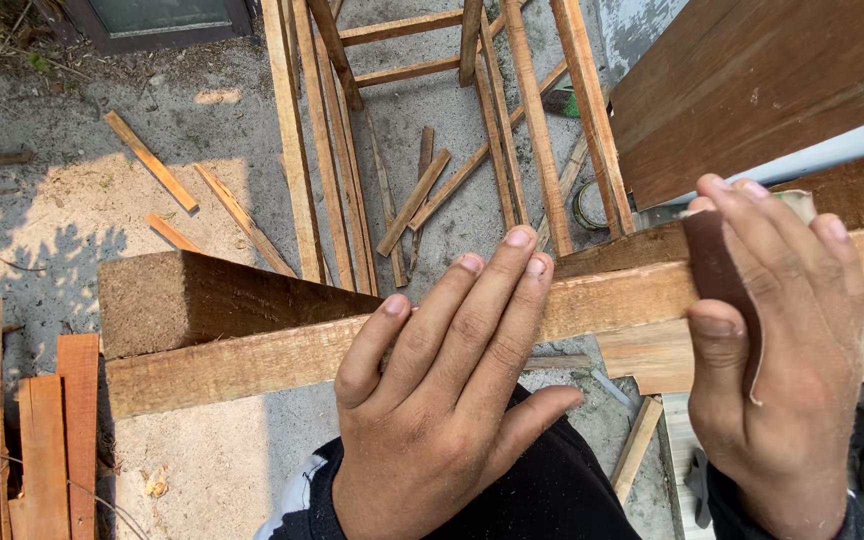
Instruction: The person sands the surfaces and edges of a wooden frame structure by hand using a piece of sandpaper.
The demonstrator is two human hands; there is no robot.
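A long pale wooden plank (252, 362) runs from lower left to the right, lying against a thicker dark beam (202, 298). My left hand (442, 400) lies flat on the plank's middle, fingers together and pointing up and right. My right hand (787, 350) grips a folded piece of dark brown sandpaper (720, 280), pressing it on the plank's top face further right. Thumb and fingers wrap the paper's edges.
Below lies concrete ground with scattered wood strips (152, 162), a slatted wooden frame (402, 120) and stacked reddish boards (42, 450) at the lower left. A dark brown panel (742, 90) leans at the upper right. A tape roll (588, 206) sits near the frame.
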